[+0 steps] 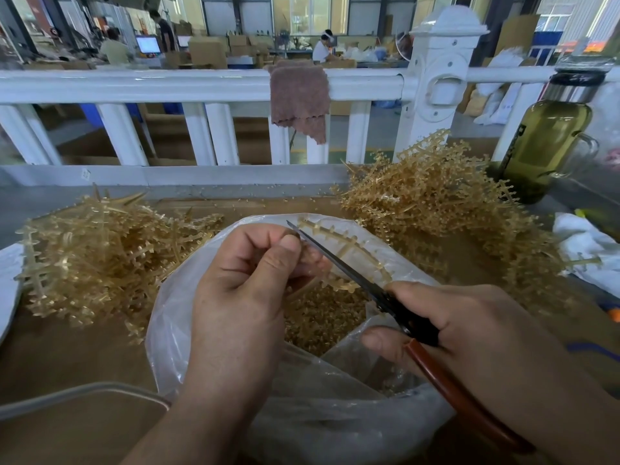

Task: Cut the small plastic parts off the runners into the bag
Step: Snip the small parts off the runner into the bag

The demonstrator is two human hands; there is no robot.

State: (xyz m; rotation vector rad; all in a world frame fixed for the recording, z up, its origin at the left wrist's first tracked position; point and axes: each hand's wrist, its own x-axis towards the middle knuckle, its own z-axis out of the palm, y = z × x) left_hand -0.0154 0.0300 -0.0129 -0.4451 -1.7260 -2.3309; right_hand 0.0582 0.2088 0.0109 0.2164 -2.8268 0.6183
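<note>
Two hands over a clear, crinkled plastic bag [174, 317].
Left hand [246, 276] pinches a spiky amber runner [350, 245] above the bag's mouth; right hand [469, 317] grips red-handled scissors [342, 265], thin blades against it.

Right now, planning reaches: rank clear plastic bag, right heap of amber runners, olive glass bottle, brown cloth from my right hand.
1. Clear plastic bag, beside right hand.
2. Amber runner heap, behind it.
3. Olive glass bottle, right rear.
4. Brown cloth, far railing.
</note>
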